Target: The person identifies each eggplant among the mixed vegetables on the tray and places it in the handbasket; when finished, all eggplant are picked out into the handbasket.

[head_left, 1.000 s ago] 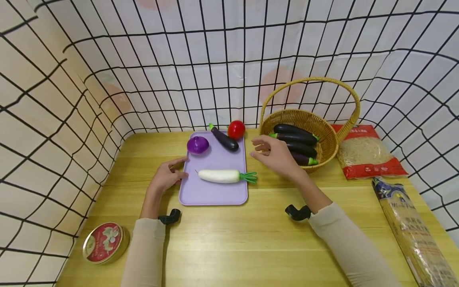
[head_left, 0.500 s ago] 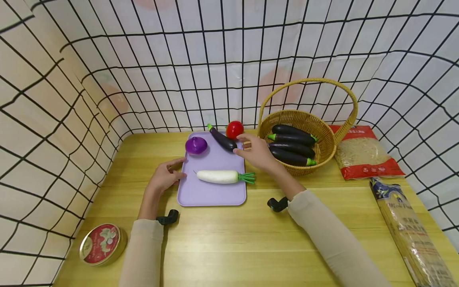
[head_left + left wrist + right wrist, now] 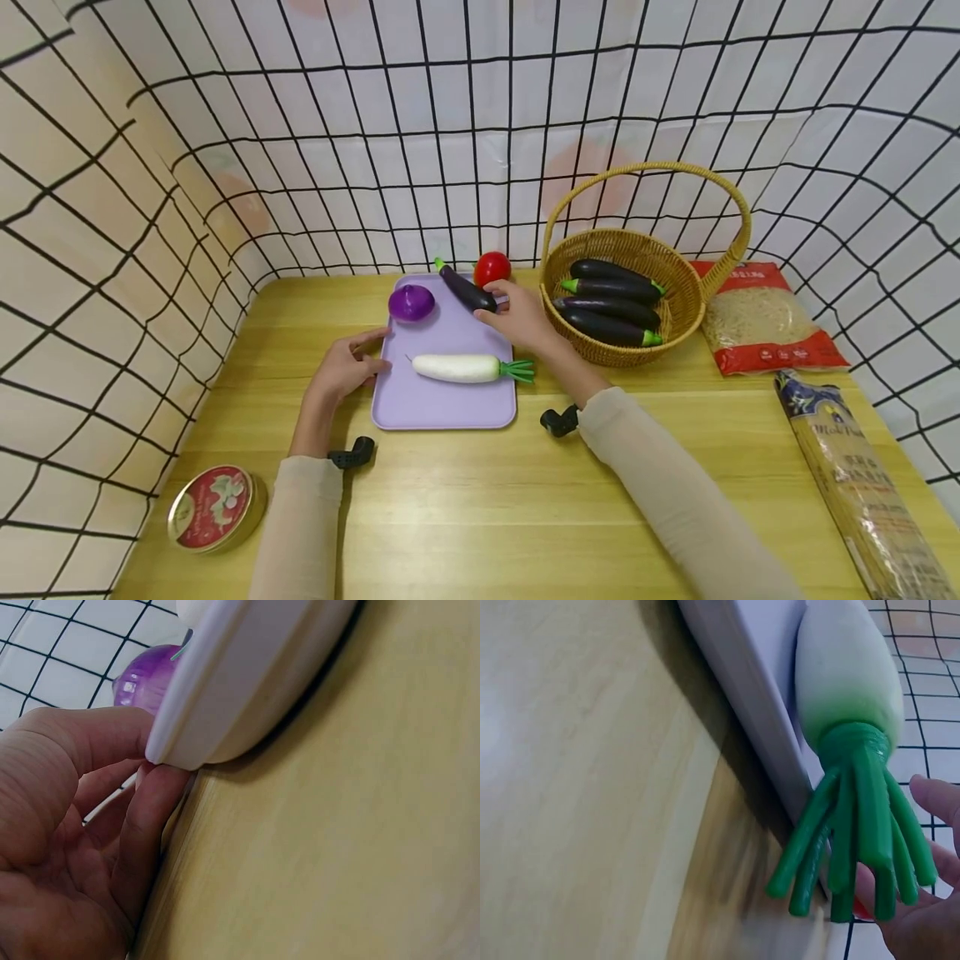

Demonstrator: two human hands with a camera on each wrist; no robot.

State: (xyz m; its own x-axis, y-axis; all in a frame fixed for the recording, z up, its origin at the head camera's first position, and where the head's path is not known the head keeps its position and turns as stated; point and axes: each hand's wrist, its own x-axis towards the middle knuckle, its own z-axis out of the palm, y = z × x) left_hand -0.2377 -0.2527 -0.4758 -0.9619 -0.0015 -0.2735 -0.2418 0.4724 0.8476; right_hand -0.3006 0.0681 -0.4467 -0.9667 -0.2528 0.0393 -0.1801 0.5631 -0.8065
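On a lilac tray (image 3: pixel 442 410) lie a purple onion (image 3: pixel 411 304), an eggplant (image 3: pixel 461 287) and a white radish (image 3: pixel 455 368) with green stalks. A tomato (image 3: pixel 491 268) sits at the tray's far right corner. My left hand (image 3: pixel 347 367) pinches the tray's left edge; the left wrist view shows thumb and finger on either side of the rim (image 3: pixel 187 712). At the eggplant's blunt end, my right hand (image 3: pixel 521 318) has thumb and fingers around it. In the right wrist view, the radish stalks (image 3: pixel 862 817) hide part of that hand and the eggplant is out of sight.
Right of the tray stands a wicker basket (image 3: pixel 678 329) with a tall handle, holding several eggplants (image 3: pixel 611 310). Beyond it lie a red-edged bag (image 3: pixel 765 321) and a long noodle packet (image 3: pixel 855 475). A round tin (image 3: pixel 217 508) stands front left. Black wire grid (image 3: pixel 491 133) encloses the table.
My right hand has moved left from beside the basket to the blunt end of the eggplant on the tray and closed in around it. The left hand stays at the tray edge.
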